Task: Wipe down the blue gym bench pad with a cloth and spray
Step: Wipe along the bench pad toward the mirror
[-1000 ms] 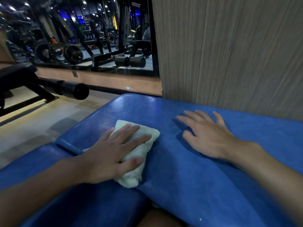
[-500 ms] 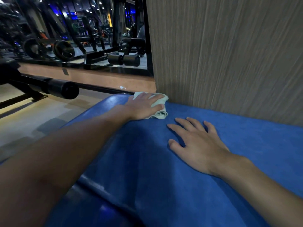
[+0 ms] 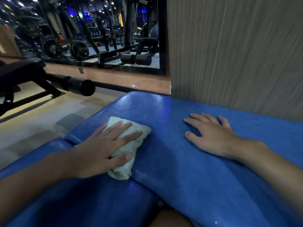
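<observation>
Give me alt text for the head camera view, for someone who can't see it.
A person's left hand presses a folded pale cloth flat on a blue bench pad, while the right hand rests flat on the pad beside a wood-grain wall panel. A mirror reflects gym machines, and a black bench stands at left.

Left hand [image 3: 100, 151] presses cloth [image 3: 129, 148] on blue pad [image 3: 172, 161].
</observation>
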### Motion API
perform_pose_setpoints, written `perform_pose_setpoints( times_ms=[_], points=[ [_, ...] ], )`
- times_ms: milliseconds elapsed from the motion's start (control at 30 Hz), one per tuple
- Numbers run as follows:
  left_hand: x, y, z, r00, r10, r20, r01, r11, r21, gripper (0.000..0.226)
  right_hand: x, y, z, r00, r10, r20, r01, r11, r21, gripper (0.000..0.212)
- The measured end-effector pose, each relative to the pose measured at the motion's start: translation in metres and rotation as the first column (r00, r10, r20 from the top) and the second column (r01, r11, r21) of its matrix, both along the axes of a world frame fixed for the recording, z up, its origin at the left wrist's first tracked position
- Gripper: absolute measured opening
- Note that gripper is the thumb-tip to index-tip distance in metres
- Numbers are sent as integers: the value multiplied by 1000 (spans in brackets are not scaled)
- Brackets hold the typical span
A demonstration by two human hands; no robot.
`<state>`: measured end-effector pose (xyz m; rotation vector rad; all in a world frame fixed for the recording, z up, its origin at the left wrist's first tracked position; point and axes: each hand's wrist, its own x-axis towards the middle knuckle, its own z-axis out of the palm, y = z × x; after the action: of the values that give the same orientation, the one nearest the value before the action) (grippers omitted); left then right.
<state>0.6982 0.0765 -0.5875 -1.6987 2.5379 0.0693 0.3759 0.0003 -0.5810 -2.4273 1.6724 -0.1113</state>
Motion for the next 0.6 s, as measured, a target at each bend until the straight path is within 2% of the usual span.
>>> perform_pose_setpoints(
  times_ms=[100, 167, 300, 367, 400, 500, 600],
  points=[
    [-5, -11, 1, 999, 31, -8, -31, 999, 14, 63, 7, -5, 6, 1000, 15, 2, -15, 997, -75, 61],
    [-12, -29, 1, 999, 47, -12, -47, 999, -14, 64, 16, -6, 4, 999, 30, 10, -29, 998, -60, 63],
    [-26, -96, -1, 994, 105, -39, -106, 994, -7, 63, 24, -10, -9, 999, 36, -33, -37, 999, -33, 65],
    [-40, -140, -3, 995, 101, -26, -102, 993, -56, 58, 22, -11, -11, 999, 35, -27, -37, 998, -52, 66],
    [-46, -161, -4, 995, 102, -15, -103, 992, -72, 61, 21, -11, -11, 999, 35, -24, -37, 997, -62, 66],
    [-60, -206, -2, 981, 162, -105, -168, 984, -55, 78, 22, -12, -12, 999, 38, -11, -38, 997, -68, 69],
    [-63, -219, -3, 977, 189, -103, -194, 980, -44, 77, 21, -13, -13, 999, 38, 4, -38, 996, -80, 79]
  ],
)
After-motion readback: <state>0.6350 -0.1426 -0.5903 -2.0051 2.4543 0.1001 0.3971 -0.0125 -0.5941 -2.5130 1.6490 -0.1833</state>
